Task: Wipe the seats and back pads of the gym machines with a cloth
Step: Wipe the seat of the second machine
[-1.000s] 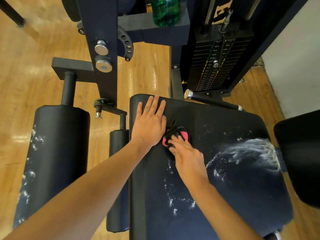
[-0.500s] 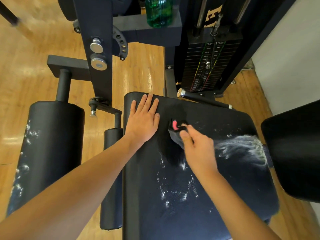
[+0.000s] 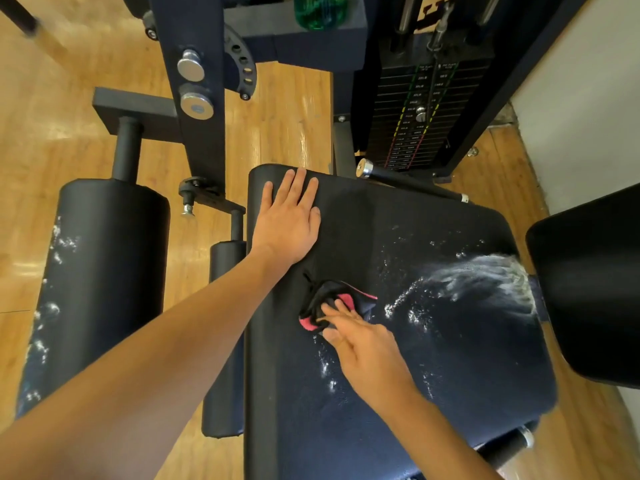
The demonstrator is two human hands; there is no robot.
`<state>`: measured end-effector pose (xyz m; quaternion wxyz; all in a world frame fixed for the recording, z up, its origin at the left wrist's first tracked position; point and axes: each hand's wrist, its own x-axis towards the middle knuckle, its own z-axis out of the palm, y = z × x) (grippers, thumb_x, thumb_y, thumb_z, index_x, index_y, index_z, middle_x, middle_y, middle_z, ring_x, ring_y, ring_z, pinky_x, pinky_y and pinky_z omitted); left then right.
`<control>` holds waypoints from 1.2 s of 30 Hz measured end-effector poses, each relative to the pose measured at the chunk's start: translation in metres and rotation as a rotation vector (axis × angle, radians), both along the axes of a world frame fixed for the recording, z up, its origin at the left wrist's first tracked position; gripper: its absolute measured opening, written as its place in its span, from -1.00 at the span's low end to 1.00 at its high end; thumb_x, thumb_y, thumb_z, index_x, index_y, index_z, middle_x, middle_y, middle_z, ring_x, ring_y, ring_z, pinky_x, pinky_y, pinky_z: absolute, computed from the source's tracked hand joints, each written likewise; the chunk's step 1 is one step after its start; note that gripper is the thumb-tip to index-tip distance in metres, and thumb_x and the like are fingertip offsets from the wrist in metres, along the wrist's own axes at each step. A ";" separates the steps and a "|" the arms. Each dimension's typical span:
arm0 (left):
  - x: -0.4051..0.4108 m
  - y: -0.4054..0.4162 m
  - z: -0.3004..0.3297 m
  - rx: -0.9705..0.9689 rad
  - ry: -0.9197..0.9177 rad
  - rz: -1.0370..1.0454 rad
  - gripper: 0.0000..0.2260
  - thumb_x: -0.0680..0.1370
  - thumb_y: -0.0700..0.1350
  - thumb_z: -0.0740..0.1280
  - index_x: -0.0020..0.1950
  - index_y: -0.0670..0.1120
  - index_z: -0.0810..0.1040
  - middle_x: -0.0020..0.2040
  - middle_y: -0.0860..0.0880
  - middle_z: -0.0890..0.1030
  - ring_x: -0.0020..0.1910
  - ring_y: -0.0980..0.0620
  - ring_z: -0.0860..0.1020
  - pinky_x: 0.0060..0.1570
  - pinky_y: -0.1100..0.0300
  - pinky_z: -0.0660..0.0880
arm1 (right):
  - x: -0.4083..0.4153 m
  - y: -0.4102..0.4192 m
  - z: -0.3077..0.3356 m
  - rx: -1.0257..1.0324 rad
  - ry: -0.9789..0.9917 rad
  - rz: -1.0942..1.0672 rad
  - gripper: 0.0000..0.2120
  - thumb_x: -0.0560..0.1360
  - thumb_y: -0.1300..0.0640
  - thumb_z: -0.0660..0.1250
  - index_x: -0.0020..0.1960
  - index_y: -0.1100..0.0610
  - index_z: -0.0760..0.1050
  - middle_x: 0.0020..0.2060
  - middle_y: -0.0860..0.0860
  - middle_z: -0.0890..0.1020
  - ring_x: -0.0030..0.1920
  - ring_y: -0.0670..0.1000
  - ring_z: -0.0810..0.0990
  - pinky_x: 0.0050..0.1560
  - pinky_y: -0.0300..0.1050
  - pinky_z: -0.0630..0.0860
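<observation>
- the left hand lies flat on the far left corner of the black seat pad, fingers straight and together, palm down, grasping nothing.
- the right hand presses a bunched black-and-pink cloth onto the seat pad with extended fingertips; the fingers sit on top of the cloth rather than curling round it.
- the cloth sits left of the seat's middle, just below the left wrist.
- white foam streaks cover the right part of the seat, with smaller flecks near the cloth and beside the right hand.
- a large black roller pad to the left of the seat carries white flecks along its left side; a smaller roller sits between it and the seat.
- beyond the seat stands the weight stack, and a green bottle rests on the frame at the top edge.
- another black pad shows at the right edge.
</observation>
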<state>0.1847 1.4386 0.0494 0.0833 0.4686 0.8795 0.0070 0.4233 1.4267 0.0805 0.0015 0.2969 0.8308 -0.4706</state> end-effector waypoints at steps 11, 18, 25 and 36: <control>0.006 -0.003 -0.003 0.008 0.000 0.016 -0.49 0.74 0.04 -0.06 0.69 -0.05 0.03 0.70 -0.07 -0.02 0.67 -0.06 -0.09 0.60 -0.14 -0.14 | -0.056 0.044 0.013 0.116 -0.015 -0.195 -0.68 0.64 0.05 0.13 0.30 0.12 0.49 0.20 0.09 0.60 0.16 0.09 0.55 0.13 0.07 0.50; 0.005 -0.002 0.000 0.005 -0.008 0.022 -0.50 0.74 0.04 -0.08 0.69 -0.04 0.03 0.70 -0.06 -0.02 0.67 -0.05 -0.10 0.61 -0.13 -0.15 | -0.005 -0.018 0.005 0.227 -0.018 0.007 -0.56 0.57 0.20 0.34 0.44 0.11 0.39 0.45 0.00 0.41 0.49 -0.10 0.17 0.39 -0.19 0.23; 0.006 -0.003 0.003 -0.002 -0.035 0.020 -0.50 0.75 0.03 -0.06 0.69 -0.05 0.03 0.70 -0.07 -0.03 0.67 -0.06 -0.11 0.60 -0.12 -0.16 | 0.026 -0.028 0.013 0.044 0.068 -0.002 -0.65 0.65 0.12 0.21 0.43 0.08 0.43 0.41 -0.10 0.41 0.44 -0.28 0.18 0.31 -0.58 0.09; 0.021 -0.017 0.002 0.030 -0.046 0.060 -0.51 0.75 0.01 -0.05 0.68 -0.07 0.05 0.69 -0.08 0.00 0.67 -0.07 -0.08 0.61 -0.11 -0.11 | -0.016 -0.019 0.013 0.192 -0.096 0.020 -0.72 0.67 0.14 0.12 0.33 0.07 0.46 0.46 -0.02 0.36 0.50 0.05 0.25 0.22 0.06 0.44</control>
